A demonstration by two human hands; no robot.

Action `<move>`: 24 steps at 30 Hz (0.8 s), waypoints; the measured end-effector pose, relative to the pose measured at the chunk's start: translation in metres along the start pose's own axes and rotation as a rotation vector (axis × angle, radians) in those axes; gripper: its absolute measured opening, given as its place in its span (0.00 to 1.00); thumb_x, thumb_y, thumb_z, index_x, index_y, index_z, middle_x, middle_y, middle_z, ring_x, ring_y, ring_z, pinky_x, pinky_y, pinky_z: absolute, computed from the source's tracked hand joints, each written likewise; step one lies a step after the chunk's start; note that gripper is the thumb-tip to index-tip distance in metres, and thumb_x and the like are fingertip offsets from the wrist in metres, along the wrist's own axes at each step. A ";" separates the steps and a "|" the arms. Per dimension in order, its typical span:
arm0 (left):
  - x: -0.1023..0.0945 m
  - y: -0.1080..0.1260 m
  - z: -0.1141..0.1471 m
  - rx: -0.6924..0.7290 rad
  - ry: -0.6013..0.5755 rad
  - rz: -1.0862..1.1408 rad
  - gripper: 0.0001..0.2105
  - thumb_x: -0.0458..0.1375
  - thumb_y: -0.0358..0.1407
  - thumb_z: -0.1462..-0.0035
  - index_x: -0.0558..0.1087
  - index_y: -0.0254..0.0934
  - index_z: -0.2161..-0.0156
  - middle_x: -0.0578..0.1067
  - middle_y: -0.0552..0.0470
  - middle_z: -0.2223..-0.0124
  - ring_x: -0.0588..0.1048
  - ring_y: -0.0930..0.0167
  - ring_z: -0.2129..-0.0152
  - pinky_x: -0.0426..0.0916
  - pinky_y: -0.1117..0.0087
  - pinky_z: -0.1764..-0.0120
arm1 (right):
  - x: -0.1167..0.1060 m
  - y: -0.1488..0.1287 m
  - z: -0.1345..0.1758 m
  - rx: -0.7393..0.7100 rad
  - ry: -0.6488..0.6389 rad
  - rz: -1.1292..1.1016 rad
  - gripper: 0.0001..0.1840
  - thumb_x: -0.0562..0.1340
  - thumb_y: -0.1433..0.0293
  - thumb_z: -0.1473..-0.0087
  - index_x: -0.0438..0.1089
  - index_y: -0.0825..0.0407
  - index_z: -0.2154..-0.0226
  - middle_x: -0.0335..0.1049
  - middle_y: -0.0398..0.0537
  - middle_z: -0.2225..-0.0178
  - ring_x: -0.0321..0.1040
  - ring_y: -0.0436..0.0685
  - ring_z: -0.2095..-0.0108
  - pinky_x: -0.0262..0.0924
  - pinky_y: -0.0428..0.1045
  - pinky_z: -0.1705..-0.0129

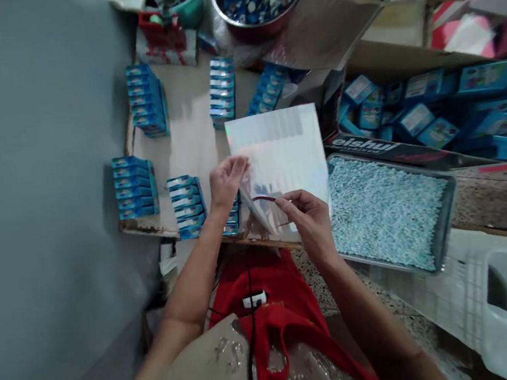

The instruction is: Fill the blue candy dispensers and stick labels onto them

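Note:
Near the table's front edge, my left hand [226, 184] pinches the upper edge of a clear plastic bag [259, 210]. My right hand [306, 216] is closed with thumb and fingertips on a thin dark red strip [263, 198], whose free end reaches to the bag. Whether the strip is a tool or a ribbon I cannot tell. Under both hands lies a shiny white sheet [278, 132] with a rainbow sheen on its left edge. Part of a stack of small blue boxes [231, 222] shows behind my left wrist.
Stacks of blue boxes [135, 188] stand on the table [188, 142]. On the right are a tray of pale blue pieces [388, 211] and a carton [367, 145] of blue boxes. A metal bowl [258, 29] sits at the back; a grey wall [41, 177] borders the left.

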State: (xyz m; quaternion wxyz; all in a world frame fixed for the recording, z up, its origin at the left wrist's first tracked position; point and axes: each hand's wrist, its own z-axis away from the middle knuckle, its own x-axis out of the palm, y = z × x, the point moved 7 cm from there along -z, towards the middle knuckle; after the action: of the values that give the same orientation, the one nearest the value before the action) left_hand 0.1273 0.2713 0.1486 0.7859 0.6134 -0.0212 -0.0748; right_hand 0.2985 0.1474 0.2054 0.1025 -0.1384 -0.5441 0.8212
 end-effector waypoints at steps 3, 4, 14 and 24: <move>-0.017 -0.046 0.079 -0.263 -0.123 0.413 0.36 0.67 0.66 0.54 0.76 0.36 0.54 0.81 0.42 0.57 0.81 0.61 0.60 0.76 0.61 0.55 | 0.028 0.020 0.016 0.094 -0.083 -0.058 0.16 0.72 0.55 0.50 0.77 0.50 0.70 0.69 0.40 0.78 0.61 0.49 0.77 0.57 0.46 0.74; -0.024 -0.059 0.101 -0.308 -0.108 0.459 0.34 0.72 0.63 0.59 0.77 0.36 0.56 0.82 0.44 0.59 0.81 0.62 0.62 0.76 0.62 0.56 | 0.036 0.028 0.023 0.117 -0.102 -0.051 0.16 0.73 0.55 0.50 0.77 0.50 0.71 0.71 0.40 0.77 0.62 0.49 0.77 0.58 0.46 0.74; -0.147 -0.156 0.212 -0.556 0.401 0.300 0.17 0.73 0.47 0.55 0.78 0.36 0.69 0.79 0.52 0.71 0.77 0.72 0.75 0.74 0.70 0.65 | 0.146 0.159 0.078 0.259 -0.136 0.172 0.22 0.71 0.51 0.53 0.80 0.54 0.71 0.76 0.46 0.74 0.66 0.53 0.75 0.60 0.48 0.72; -0.233 -0.191 0.175 -0.468 0.418 0.021 0.06 0.68 0.36 0.49 0.77 0.36 0.72 0.78 0.52 0.75 0.77 0.71 0.77 0.70 0.73 0.71 | 0.236 0.184 0.070 0.067 -0.040 0.342 0.24 0.63 0.49 0.47 0.77 0.53 0.73 0.76 0.46 0.74 0.67 0.54 0.70 0.61 0.49 0.63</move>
State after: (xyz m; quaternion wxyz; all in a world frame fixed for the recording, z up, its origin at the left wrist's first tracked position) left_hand -0.1418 0.0915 0.0205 0.8938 0.4178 0.1523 0.0583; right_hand 0.0496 0.0906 0.0344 -0.0448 -0.2091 -0.4868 0.8469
